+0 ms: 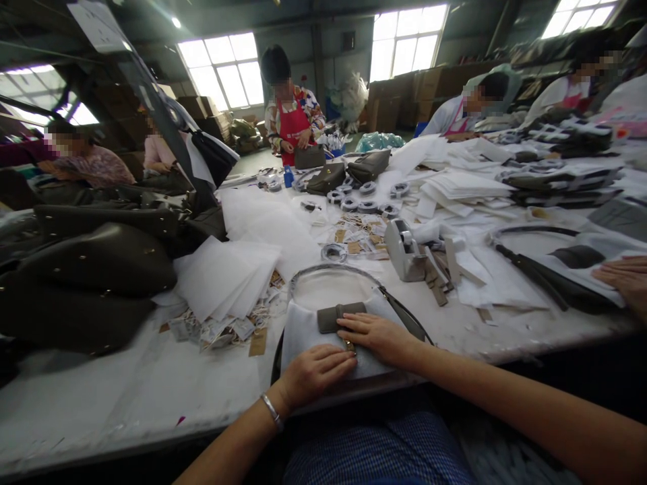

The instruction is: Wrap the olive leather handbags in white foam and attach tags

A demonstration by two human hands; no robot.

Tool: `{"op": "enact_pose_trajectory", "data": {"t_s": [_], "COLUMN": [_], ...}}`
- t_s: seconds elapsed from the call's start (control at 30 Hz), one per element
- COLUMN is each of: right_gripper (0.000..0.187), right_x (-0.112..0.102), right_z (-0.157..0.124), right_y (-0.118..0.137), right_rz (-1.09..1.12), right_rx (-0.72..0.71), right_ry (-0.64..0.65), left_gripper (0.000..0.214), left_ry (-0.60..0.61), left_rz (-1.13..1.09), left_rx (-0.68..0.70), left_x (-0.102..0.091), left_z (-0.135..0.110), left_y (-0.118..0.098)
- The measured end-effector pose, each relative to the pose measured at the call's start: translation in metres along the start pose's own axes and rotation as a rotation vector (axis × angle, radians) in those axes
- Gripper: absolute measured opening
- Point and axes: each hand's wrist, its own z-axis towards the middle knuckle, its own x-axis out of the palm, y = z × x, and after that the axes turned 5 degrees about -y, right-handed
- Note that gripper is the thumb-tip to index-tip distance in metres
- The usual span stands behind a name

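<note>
In front of me on the table lies a dark handbag [404,313] with a white packing sheet [300,330] over its body. Its wrapped handle [328,269] arches toward the far side, and a dark flap [328,322] lies on top of the sheet. My right hand [379,337] rests on the flap and the sheet, fingers stretched out. My left hand [316,370] lies flat on the sheet's near part, its fingertips close to a small gold-coloured clasp [350,346]. Neither hand is wrapped around anything.
To the left are dark bags [85,283] in a pile and white sheets [227,276] over loose tags [217,333]. A tape dispenser [404,249] stands ahead to the right. Another person's hand [627,279] touches a second bag [546,276]. Several people work across the table.
</note>
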Motion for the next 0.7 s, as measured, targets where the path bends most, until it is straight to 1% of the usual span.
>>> {"op": "enact_pose_trajectory", "data": {"t_s": [0.13,0.27,0.37,0.47,0.53,0.6,0.7], "right_gripper": [0.046,0.045,0.033,0.023,0.018,0.014,0.012], "right_x": [0.002,-0.008,-0.018,-0.023,-0.021,-0.017,-0.011], "right_z": [0.001,0.003,0.008,0.016,0.022,0.027,0.03], "right_y": [-0.005,-0.004,0.001,0.005,0.005,0.004,0.006], "right_rz": [0.04,0.089,0.104,0.086,0.054,0.01,-0.062], "right_rx": [0.03,0.024,0.005,-0.039,-0.078,-0.086,-0.023], "right_ry": [0.022,0.018,-0.011,-0.005,0.018,0.04,0.058], "left_gripper": [0.031,0.029,0.03,0.031,0.031,0.031,0.032], "left_ry": [0.015,0.037,0.035,0.044,0.05,0.044,0.045], "left_rz": [-0.113,-0.16,-0.176,-0.207,-0.225,-0.229,-0.212], "left_rx": [-0.063,-0.089,-0.113,-0.148,-0.165,-0.17,-0.156], "left_x": [0.0,-0.002,-0.001,0.001,0.001,0.0,-0.001], "left_z": [0.006,0.01,0.01,0.009,0.009,0.009,0.01], "left_y": [0.001,0.001,0.002,0.001,0.001,0.001,0.001]}}
